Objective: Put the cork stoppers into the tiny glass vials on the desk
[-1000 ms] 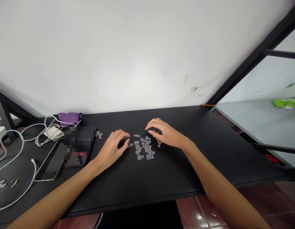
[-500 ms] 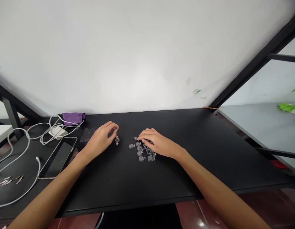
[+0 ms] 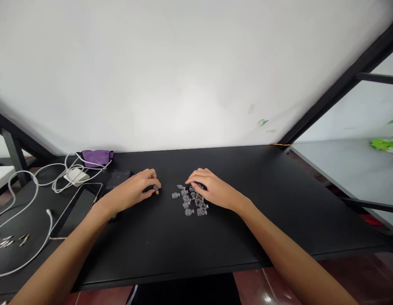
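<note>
My left hand [image 3: 133, 190] pinches a tiny clear glass bottle with a cork stopper [image 3: 156, 189] between its fingertips, just left of the other bottles. A loose pile of several similar clear miniature bottles [image 3: 190, 201] lies on the black tabletop [image 3: 152, 241]. My right hand [image 3: 214, 189] rests over the pile's upper right part, with its fingertips among the bottles. Its palm hides whatever lies beneath, and I cannot tell whether it holds one.
On the left lie a dark tablet [image 3: 76, 212], a lit phone [image 3: 117, 181], a white charger [image 3: 76, 175] with tangled white cables, a purple cloth pouch [image 3: 97, 158] and small metal pieces [image 3: 6, 242]. A wall stands behind the table. A grey table with green material [image 3: 385, 145] stands to the right.
My left hand has moved left from the pile with a corked bottle. My right hand has shifted left over the pile, and the small cork pieces seen earlier no longer show.
</note>
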A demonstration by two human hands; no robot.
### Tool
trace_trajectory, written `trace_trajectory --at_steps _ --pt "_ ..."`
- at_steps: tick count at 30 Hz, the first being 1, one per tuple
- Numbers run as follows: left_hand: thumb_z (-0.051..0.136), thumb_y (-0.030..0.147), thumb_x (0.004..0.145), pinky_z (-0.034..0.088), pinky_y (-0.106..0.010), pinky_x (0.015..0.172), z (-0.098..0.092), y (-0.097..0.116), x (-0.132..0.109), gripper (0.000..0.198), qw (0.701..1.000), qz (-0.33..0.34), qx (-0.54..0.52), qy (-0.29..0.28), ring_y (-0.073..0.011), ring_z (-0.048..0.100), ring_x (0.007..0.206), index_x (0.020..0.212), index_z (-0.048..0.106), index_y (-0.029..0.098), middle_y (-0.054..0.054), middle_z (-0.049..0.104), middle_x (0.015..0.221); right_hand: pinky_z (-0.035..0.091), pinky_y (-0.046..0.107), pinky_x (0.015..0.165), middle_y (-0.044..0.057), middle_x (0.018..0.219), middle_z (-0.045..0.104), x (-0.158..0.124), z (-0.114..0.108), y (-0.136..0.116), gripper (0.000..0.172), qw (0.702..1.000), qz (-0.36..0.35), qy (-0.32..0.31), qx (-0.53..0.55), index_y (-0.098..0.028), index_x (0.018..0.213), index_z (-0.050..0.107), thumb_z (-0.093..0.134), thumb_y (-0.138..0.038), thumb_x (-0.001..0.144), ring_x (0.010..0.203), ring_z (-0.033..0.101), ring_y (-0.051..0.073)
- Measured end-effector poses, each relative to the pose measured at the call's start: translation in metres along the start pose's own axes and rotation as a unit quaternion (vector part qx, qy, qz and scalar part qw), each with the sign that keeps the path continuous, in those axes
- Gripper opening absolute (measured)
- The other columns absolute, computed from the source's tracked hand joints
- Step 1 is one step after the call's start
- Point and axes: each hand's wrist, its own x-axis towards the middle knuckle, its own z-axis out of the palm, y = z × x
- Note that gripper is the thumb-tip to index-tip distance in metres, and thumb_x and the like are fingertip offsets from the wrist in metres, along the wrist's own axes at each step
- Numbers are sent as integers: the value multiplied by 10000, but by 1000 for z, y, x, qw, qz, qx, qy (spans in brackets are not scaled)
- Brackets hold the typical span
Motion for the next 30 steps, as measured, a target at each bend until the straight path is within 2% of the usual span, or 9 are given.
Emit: trace_trajectory --at_steps 6,10,14,16,20,23,30 --pt "560 165 968 466 -336 886 11 9 8 131 999 5 18 38 -197 615 948 1020 664 225 -41 657 1055 419 456 1065 61 1095 710 0 -8 -4 271 999 1 32 6 -241 1142 690 439 -205 1046 1065 619 234" --pt "589 172 967 449 -359 902 22 22 13 102 994 -1 13 106 -185 626 918 1028 648 227 -21 691 1027 442 441 1039 66 1099 706 1 -5 -8 255 999 -3 34 21 -253 1147 683 451 -217 1046 1073 617 241" --pt "602 182 974 474 -337 850 38 35 17 82 977 -1 -55 204 -166 611 870 1036 640 220 -20 679 977 429 439 1054 64 1125 696 2 -1 -9 243 999 -3 35 32 -255 1164 674 461 -232 1051 1099 609 239" --pt "626 189 968 493 -331 836 47 40 18 84 967 -2 -94 235 -164 611 862 1046 640 220 -26 670 965 444 422 1034 65 1114 691 1 0 -11 215 998 5 34 58 -257 1169 673 494 -293 1055 1095 609 239" --pt "668 221 967 509 -325 811 58 50 18 86 959 41 -114 255 -165 627 858 1047 636 219 -34 671 944 477 357 916 44 1009 678 1 0 -21 226 993 33 1 110 -248 1046 679 569 -445 1032 987 626 221" --pt "676 190 962 517 -326 812 60 54 16 103 956 76 -118 257 -164 638 858 1049 627 215 -38 671 941 458 324 853 15 921 653 1 2 -29 278 992 40 -15 120 -233 921 627 523 -452 1055 888 616 193" --pt "686 187 953 536 -334 778 58 56 15 134 953 105 -136 248 -172 661 840 1079 654 219 -48 704 932 453 299 780 10 902 633 2 2 -33 307 982 38 -47 177 -234 942 589 466 -485 1068 821 589 180"
